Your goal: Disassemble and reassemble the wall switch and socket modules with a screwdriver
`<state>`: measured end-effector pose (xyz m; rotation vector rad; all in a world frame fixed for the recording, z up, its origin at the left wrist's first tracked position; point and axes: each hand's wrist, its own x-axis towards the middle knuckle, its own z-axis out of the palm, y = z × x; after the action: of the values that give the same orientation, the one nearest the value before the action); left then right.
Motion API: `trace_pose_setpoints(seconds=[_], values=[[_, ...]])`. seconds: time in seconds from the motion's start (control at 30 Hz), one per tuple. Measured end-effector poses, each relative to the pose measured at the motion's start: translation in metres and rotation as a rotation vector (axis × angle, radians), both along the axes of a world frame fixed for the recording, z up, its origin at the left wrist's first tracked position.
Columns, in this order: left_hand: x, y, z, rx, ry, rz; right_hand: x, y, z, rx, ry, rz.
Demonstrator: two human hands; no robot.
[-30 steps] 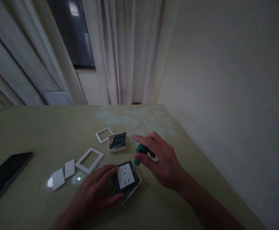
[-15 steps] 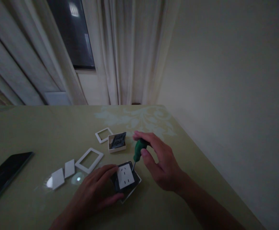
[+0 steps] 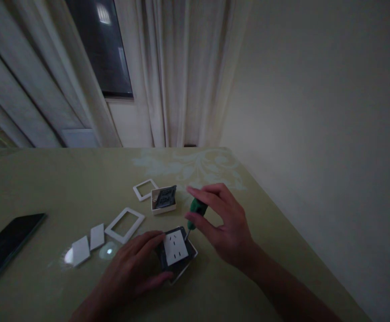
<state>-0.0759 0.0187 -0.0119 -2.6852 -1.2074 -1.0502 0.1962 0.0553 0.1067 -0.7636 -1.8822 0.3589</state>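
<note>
A wall socket [image 3: 176, 247] with a white slotted face and a dark surround sits askew on a white box [image 3: 182, 273] on the table. My left hand [image 3: 137, 264] grips the socket's left side, fingers on its top edge and thumb along its near edge. Between the thumb and fingers of my right hand [image 3: 220, 219] is the green handle of a screwdriver [image 3: 197, 208]. It stands tilted, its thin shaft reaching down to the socket's right edge; the tip itself is too small to make out.
Beyond the socket is another white box [image 3: 163, 208] with a dark part leaning in it. White frames [image 3: 125, 225] and two white plates [image 3: 81, 250] lie to the left. A dark phone [image 3: 9, 246] rests at the far left. A wall [image 3: 322, 134] runs along the table's right side.
My right hand's fingers have shifted around the screwdriver handle, with the thumb now lower across it. The left hand and the socket have stayed in place.
</note>
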Motion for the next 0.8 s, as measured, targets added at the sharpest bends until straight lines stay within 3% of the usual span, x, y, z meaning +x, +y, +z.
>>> trace_pose_setpoints(seconds=[0.17, 0.33, 0.53, 0.63, 0.8], values=[[0.0003, 0.0000, 0.0012, 0.002, -0.014, -0.011, -0.0012, -0.0008, -0.0003, -0.052, -0.011, 0.090], [-0.0001, -0.0001, 0.0016, -0.003, -0.003, -0.001, -0.0032, -0.0006, -0.0061, -0.032, 0.079, -0.051], [0.0000, -0.0010, 0.0032, -0.047, -0.019, -0.013, -0.0026, -0.0032, -0.0066, -0.135, 0.049, 0.109], [-0.0003, -0.0012, 0.0011, -0.063, -0.046, -0.004, -0.0025, -0.0039, -0.0047, -0.132, 0.038, 0.052], [-0.0017, 0.0000, 0.0009, -0.111, -0.122, -0.001, 0.0030, -0.0005, -0.0053, -0.132, 0.242, -0.045]])
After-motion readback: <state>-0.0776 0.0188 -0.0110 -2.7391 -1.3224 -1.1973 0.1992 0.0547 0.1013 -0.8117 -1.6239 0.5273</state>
